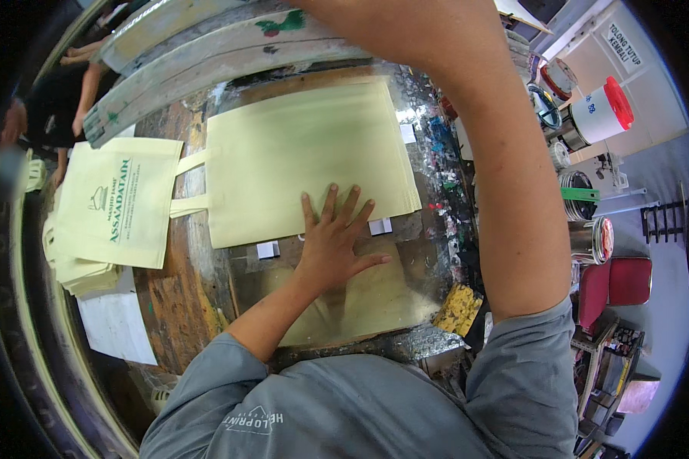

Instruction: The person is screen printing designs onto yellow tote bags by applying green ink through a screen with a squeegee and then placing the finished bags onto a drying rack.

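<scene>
left hand [335, 237] flat on a blank pale yellow bag [306, 153]

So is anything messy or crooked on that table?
Yes, a bit messy. The worktable is smeared with dried paint blotches in many colours along its right side, and its wooden part is scuffed. The blank cream bag under the left hand lies flat and straight. The printed bags sit in an uneven, fanned stack.

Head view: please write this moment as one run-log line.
left hand: flat, fingers spread on blank yellow bag | right hand: out of view, arm raised | printed bag stack: left of it
</scene>
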Tool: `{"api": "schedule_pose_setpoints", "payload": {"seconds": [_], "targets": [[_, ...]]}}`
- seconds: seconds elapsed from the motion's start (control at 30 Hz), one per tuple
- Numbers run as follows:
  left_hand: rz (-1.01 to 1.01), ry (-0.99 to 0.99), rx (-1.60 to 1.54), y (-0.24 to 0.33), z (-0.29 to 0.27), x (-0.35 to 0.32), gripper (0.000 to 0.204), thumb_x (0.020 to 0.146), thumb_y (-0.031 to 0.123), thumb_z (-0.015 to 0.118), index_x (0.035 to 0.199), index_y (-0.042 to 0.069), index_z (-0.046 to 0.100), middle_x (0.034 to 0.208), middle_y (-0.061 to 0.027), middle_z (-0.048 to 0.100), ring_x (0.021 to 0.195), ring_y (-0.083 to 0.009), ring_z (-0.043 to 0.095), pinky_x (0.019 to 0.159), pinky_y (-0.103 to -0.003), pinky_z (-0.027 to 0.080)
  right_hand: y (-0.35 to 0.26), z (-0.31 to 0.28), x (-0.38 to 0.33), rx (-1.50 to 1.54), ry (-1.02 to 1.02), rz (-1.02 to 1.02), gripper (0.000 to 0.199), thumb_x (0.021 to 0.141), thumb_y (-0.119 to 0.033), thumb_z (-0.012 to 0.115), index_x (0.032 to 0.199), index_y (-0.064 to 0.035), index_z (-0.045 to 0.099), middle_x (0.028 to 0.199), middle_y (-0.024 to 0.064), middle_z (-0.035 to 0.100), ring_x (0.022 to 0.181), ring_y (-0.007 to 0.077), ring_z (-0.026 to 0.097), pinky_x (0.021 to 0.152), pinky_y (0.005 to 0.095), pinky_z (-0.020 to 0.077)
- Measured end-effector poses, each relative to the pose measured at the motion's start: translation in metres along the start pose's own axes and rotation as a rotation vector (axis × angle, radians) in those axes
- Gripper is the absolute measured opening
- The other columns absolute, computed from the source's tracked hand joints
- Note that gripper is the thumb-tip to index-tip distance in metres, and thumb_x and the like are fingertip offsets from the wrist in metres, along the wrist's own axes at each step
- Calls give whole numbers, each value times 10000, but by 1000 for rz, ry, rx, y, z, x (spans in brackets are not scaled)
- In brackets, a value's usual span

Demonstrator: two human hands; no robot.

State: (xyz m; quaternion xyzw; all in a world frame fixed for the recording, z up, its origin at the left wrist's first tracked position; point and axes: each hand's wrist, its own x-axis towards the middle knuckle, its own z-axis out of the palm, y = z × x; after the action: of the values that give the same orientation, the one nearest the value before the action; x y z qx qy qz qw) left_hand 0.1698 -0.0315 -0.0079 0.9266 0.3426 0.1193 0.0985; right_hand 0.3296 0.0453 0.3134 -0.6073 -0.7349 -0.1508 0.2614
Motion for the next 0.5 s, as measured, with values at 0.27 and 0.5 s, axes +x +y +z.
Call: {"api": "schedule_pose_setpoints", "payload": {"seconds": [0.27,0.5], "targets": [[29,-14,14,10,-4,8,1092,835,872,575,1644,156,413,1738,-156,284,1610,-460,186,1237,-773,52,10,19,2,-44,25,-42,642,1037,-678,498,788,-98,615,688,12,561,649,156,530,660,394,468],[21,22,7,9,-1,-2,1056,873,835,586,1646,139,402,1710,-195,329,1595,-460,235,1261,-721,98,-3,15,-4,-32,-58,17,666,1015,-732,519,748,-123,553,711,20,571,648,151,506,620,345,443]]}}
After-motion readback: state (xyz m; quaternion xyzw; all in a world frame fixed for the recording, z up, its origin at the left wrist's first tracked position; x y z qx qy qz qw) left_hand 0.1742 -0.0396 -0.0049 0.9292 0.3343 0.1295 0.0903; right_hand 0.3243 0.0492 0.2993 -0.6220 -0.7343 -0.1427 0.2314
